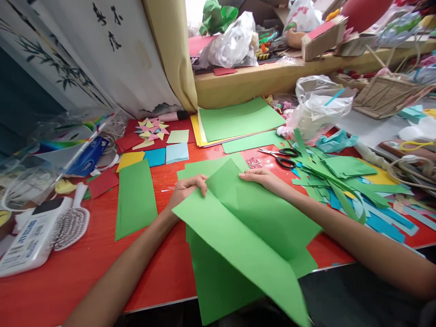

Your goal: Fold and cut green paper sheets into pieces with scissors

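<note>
A large green paper sheet [252,204] is held up over the table's front edge, with a long flap [235,240] folded across it. My left hand [189,188] pinches it at its upper left, fingers closed. At its upper right, my right hand [257,177] grips the edge between thumb and fingers. More green paper [218,277] lies underneath, partly hidden by the raised sheet. Behind my right hand, black-handled scissors [281,156] rest partly spread on the red table [163,259].
To the left lie green rectangles [136,197], a hairbrush [73,222] and small coloured squares [177,153]. A stack of coloured sheets [238,120] is at the back. Green and blue strips [350,186] pile up at the right, near a plastic bag [320,109].
</note>
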Tool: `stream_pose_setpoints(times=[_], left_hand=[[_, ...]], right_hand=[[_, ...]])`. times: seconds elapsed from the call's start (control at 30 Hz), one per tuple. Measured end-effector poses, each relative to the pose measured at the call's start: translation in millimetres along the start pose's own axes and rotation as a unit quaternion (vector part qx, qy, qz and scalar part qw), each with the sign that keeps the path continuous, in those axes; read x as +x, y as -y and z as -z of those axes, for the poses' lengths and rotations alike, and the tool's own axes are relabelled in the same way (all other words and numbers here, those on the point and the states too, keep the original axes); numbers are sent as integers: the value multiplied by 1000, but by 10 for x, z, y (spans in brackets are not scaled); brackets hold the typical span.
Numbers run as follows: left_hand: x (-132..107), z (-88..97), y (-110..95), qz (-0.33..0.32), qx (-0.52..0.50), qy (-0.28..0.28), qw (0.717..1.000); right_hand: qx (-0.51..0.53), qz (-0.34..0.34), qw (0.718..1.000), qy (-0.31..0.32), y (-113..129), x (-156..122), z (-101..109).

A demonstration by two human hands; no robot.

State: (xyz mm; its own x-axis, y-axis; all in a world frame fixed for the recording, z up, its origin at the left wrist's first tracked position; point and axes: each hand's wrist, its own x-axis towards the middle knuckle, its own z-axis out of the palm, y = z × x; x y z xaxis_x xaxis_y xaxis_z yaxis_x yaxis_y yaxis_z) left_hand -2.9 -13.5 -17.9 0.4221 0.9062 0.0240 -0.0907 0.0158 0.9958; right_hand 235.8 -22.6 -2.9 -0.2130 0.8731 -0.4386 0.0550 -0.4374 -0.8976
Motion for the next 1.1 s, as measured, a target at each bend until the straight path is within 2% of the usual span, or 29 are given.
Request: stream_pose_setpoints(times=[0.07, 0.2, 0.27, 0.37, 0.43, 0.5, 0.57, 0.63, 0.7, 0.73, 0.77, 0.83, 0.87, 0.93, 1.0, 1.1], left_hand=[[-5, 7, -58, 38, 9, 4, 999], [11, 32, -166, 86, 0, -40, 996], [35, 71, -193, 113, 27, -40, 992], [85, 160, -199, 159, 60, -6, 985], [118, 220, -213, 149, 77, -13, 986], [128, 256, -277, 78, 114, -57, 989], [85, 239, -418, -56, 175, -131, 974], [-37, 149, -622, -199, 247, -202, 926], [-233, -7, -835, -311, 353, -227, 853], [-346, -101, -924, -354, 401, -187, 824], [-461, -198, -993, -374, 429, -117, 814], [-671, -386, -1054, -379, 445, 64, 809], [-758, -473, -1045, -375, 448, 116, 803], [-888, -627, -954, -337, 469, 188, 794], [-962, -757, -787, -333, 471, 240, 781], [-994, -907, -493, -290, 485, 310, 765]], right_hand=[[-1, 15, 1000, -23, 0, 24, 20], [24, 55, 997, -56, -6, 16, 2], [26, 69, 996, -59, 6, -9, -8], [15, 63, 998, -8, 41, -38, 23], [-30, 31, 998, 52, 60, -34, 79], [-106, 8, 989, 99, 64, -12, 140], [-163, 25, 979, 121, 58, 15, 179], [-174, 81, 975, 112, 55, 32, 184], [-157, 162, 972, 61, 64, 25, 167], [-142, 205, 968, 35, 73, 13, 158], [-130, 246, 960, 18, 85, -3, 152], [-116, 300, 947, 11, 111, -38, 152], [-105, 307, 946, 14, 121, -52, 157], [-58, 282, 958, 3, 131, -59, 168], [13, 223, 975, -9, 121, -31, 178], [66, 133, 989, 12, 73, 67, 194]])
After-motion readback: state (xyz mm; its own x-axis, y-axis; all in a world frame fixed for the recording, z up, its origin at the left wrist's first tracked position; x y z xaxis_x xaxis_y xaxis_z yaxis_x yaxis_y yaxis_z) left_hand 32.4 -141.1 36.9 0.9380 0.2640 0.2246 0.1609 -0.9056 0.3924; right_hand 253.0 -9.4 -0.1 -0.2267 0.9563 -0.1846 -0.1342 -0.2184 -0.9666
